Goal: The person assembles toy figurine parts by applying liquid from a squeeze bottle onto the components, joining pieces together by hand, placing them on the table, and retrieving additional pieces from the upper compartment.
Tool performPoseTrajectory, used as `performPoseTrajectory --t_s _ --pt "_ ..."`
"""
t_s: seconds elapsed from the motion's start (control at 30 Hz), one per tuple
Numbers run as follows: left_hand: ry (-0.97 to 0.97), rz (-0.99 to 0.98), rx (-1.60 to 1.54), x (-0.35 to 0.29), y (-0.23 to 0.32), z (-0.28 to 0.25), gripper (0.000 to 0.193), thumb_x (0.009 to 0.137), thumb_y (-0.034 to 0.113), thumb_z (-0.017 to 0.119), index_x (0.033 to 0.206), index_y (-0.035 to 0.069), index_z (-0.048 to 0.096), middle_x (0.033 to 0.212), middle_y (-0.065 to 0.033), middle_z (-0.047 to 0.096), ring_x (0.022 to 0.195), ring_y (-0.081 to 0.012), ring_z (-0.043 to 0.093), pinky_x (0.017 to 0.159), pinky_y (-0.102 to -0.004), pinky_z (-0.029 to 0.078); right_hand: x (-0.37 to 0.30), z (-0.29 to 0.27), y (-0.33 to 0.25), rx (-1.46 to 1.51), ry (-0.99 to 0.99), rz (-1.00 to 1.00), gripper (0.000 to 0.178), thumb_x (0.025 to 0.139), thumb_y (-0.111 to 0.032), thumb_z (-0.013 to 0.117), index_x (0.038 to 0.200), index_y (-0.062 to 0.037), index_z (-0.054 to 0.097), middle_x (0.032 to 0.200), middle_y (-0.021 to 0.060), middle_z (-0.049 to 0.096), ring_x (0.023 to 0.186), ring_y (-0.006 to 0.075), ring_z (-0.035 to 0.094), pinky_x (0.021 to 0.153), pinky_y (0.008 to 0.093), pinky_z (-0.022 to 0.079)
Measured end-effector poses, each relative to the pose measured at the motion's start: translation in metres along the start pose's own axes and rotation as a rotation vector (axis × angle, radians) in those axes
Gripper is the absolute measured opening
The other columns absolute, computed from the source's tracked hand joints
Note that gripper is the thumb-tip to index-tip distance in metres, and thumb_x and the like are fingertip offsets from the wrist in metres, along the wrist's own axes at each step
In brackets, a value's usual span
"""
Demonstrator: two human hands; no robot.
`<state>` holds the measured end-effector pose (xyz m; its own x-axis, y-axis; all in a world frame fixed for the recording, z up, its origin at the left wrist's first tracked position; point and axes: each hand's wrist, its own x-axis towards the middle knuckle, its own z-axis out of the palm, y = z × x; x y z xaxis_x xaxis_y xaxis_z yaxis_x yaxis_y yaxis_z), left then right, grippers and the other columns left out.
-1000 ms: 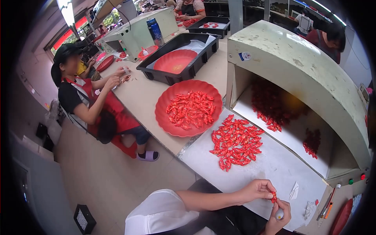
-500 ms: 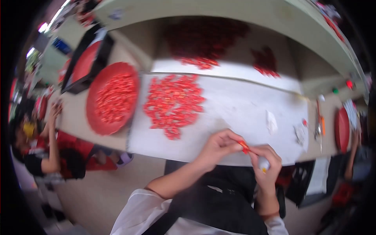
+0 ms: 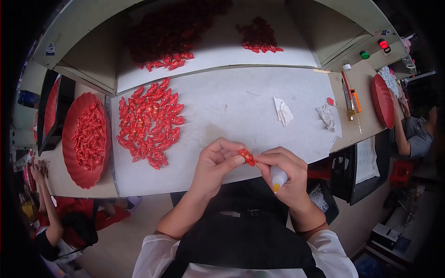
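Observation:
Between the thumb and fingers of my left hand [image 3: 212, 169] is a small glossy red figurine [image 3: 247, 157] with gold markings, held over the table's near edge. My right hand [image 3: 292, 178] is closed around a small white squeeze bottle [image 3: 278, 176] with a yellow tip, which points down toward me. The right thumb and forefinger meet the figurine's right end. Beyond my left hand, many similar red figurines [image 3: 150, 123] lie spread on the white sheet [image 3: 241, 97]. A red scalloped tray [image 3: 68, 148] heaped with small red pieces stands to their left.
A shelf recess at the back holds more red figurines [image 3: 259, 39]. Crumpled white tissues [image 3: 282, 112] lie on the right of the sheet, near an orange-handled cutter [image 3: 356, 100]. Another red tray [image 3: 380, 104] stands far right. Co-workers sit at both sides.
The view has swung, so the table's contents and my hands appear farther left. The figurine stays in my left fingers and the bottle in my right hand.

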<state>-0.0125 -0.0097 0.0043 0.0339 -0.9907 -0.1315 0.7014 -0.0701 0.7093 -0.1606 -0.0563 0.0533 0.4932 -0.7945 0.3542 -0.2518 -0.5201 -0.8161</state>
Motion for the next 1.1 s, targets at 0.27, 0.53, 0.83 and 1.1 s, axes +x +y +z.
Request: performPoseTrajectory --t_s 0.27,0.53,0.83,1.1 --pt "-0.01 0.004 0.004 0.002 0.001 -0.001 0.014 0.076 -0.002 0.057 0.089 0.002 0.053 0.089 -0.0092 0.059 0.085 -0.0138 0.056 0.078 -0.0264 0.043 0.002 0.0 -0.002 -0.044 0.01 -0.034 0.021 0.062 0.007 0.065 0.081 -0.0005 0.06 0.071 0.0107 0.058 0.062 0.0217 0.058 0.052 0.0264 0.045" --pt "-0.051 0.091 0.019 0.001 -0.002 -0.001 0.014 0.076 -0.006 0.055 0.088 0.001 0.052 0.092 -0.0113 0.057 0.085 -0.0151 0.056 0.077 -0.0271 0.045 -0.001 -0.001 -0.001 -0.008 0.007 -0.023 0.021 0.062 0.007 0.066 0.081 -0.0004 0.06 0.072 0.011 0.058 0.062 0.0211 0.058 0.052 0.0259 0.045" --pt "-0.046 0.395 0.277 -0.005 -0.005 0.005 0.016 0.074 -0.009 0.056 0.087 -0.001 0.052 0.095 -0.015 0.054 0.087 -0.0179 0.055 0.077 -0.0274 0.044 -0.002 0.001 -0.004 0.069 0.056 0.042 0.019 0.064 0.007 0.065 0.08 -0.0009 0.06 0.074 0.0102 0.058 0.063 0.0184 0.058 0.054 0.024 0.045" --pt "-0.013 0.513 0.415 -0.009 -0.007 0.005 0.016 0.072 -0.008 0.059 0.086 -0.001 0.054 0.093 -0.0156 0.056 0.085 -0.0196 0.056 0.074 -0.0279 0.045 -0.005 0.001 -0.007 0.061 0.066 0.055 0.018 0.065 0.01 0.063 0.079 0.0003 0.06 0.076 0.0117 0.059 0.067 0.0169 0.058 0.057 0.0228 0.045"
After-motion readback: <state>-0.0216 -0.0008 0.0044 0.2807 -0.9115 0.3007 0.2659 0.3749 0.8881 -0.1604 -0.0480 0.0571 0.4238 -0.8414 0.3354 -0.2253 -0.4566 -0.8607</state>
